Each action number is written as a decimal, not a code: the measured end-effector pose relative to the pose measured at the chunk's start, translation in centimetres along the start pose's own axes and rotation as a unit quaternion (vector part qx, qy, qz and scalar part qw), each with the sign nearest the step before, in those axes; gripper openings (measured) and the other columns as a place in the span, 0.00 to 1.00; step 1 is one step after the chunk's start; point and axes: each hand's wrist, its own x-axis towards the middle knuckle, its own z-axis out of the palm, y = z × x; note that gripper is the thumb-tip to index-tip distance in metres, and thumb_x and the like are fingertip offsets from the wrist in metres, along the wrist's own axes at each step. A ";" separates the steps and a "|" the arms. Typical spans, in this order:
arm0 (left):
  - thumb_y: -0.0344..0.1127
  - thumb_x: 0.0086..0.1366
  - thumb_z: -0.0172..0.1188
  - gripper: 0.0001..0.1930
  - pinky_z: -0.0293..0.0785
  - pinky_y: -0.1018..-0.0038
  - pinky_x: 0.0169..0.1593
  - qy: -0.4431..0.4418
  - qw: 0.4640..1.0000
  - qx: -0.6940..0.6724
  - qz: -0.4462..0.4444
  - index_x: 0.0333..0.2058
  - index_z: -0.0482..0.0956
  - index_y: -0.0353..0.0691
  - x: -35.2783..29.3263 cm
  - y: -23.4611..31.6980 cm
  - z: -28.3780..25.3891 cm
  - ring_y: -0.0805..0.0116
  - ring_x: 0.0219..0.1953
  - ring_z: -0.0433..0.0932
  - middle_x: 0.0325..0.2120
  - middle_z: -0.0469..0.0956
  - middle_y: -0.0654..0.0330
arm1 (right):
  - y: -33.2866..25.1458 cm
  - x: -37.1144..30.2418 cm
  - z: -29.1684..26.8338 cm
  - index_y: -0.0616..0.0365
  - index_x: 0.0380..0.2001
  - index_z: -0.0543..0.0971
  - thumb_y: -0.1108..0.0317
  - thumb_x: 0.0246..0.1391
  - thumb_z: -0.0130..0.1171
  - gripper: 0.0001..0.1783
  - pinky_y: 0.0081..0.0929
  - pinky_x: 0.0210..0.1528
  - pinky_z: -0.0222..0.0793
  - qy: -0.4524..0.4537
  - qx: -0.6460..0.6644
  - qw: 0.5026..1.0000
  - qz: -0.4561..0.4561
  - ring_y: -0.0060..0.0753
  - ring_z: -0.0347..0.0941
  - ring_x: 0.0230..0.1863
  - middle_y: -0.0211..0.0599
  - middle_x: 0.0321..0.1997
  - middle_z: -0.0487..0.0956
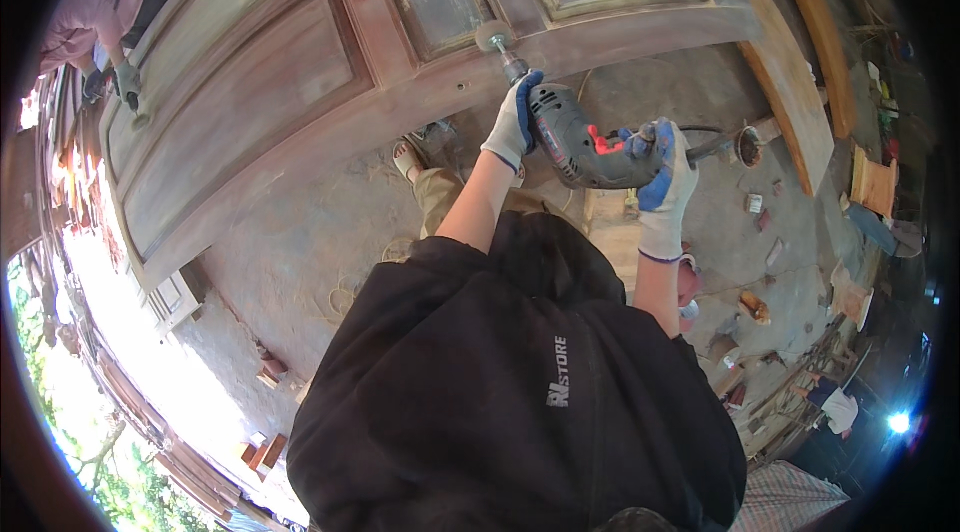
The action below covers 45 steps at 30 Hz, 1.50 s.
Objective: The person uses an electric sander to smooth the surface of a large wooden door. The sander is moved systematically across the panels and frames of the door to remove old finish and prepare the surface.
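Both my hands, in white gloves with blue palms, hold a grey-black electric drill with a red trigger. My left hand wraps round its front, just behind the chuck. Round the rear handle my right hand is closed. A small round sanding head on a metal shank sits in the chuck. It rests at, or very near, the edge of a recessed panel in a large wooden door. The door's surface is dusty, reddish-brown and grey. Whether the head is spinning I cannot tell.
At the far left a co-worker in a pink top works on the same door with a gloved hand. Curved wooden boards stand at the right. A cable, scraps and small pieces lie about the concrete floor. Another person is at lower right.
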 end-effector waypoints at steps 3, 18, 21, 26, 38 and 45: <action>0.48 0.60 0.57 0.14 0.77 0.63 0.37 0.016 1.000 0.007 0.016 0.32 0.76 0.42 0.6 0.3 0.2 0.59 0.28 0.78 0.26 0.79 0.56 | 0.3 -0.4 0.1 0.62 0.28 0.74 0.66 0.59 0.55 0.10 0.39 0.44 0.70 -0.003 -0.014 1.000 -0.006 0.28 0.67 0.26 0.33 0.25 0.71; 0.46 0.64 0.55 0.14 0.78 0.69 0.32 0.096 0.987 0.030 0.127 0.34 0.78 0.41 -1.7 2.6 -12.6 0.63 0.25 0.79 0.26 0.80 0.58 | 7.8 -5.3 1.3 0.59 0.25 0.71 0.61 0.61 0.50 0.14 0.47 0.53 0.64 -0.069 0.014 0.996 0.053 0.31 0.67 0.25 0.33 0.21 0.69; 0.42 0.59 0.64 0.19 0.72 0.75 0.42 0.118 0.974 0.102 0.162 0.44 0.78 0.34 -0.9 1.2 -10.9 0.74 0.36 0.76 0.36 0.79 0.61 | 9.7 -5.3 -3.0 0.58 0.25 0.70 0.58 0.62 0.46 0.16 0.48 0.58 0.60 -0.062 0.038 0.996 0.043 0.33 0.67 0.26 0.33 0.21 0.68; 0.44 0.57 0.65 0.21 0.71 0.76 0.39 0.113 0.961 0.213 0.137 0.43 0.78 0.34 -0.6 1.6 -6.0 0.75 0.33 0.75 0.33 0.79 0.63 | 10.0 -6.0 -3.8 0.56 0.25 0.69 0.57 0.63 0.43 0.17 0.47 0.58 0.60 -0.006 0.060 0.998 0.016 0.32 0.67 0.28 0.32 0.22 0.68; 0.39 0.62 0.59 0.16 0.73 0.74 0.38 0.142 0.952 0.201 0.181 0.45 0.78 0.38 -5.2 4.8 -13.1 0.73 0.33 0.77 0.34 0.78 0.62 | 12.7 -8.2 -0.3 0.58 0.28 0.71 0.58 0.62 0.48 0.15 0.44 0.56 0.61 -0.051 0.083 0.990 0.102 0.33 0.66 0.28 0.32 0.22 0.68; 0.41 0.60 0.61 0.12 0.74 0.74 0.30 0.150 0.969 0.153 0.124 0.38 0.78 0.42 -5.1 5.5 -10.6 0.72 0.24 0.76 0.24 0.76 0.65 | 9.6 -7.7 2.1 0.57 0.27 0.71 0.58 0.60 0.50 0.14 0.42 0.57 0.61 -0.037 0.055 0.994 0.088 0.33 0.66 0.29 0.32 0.24 0.68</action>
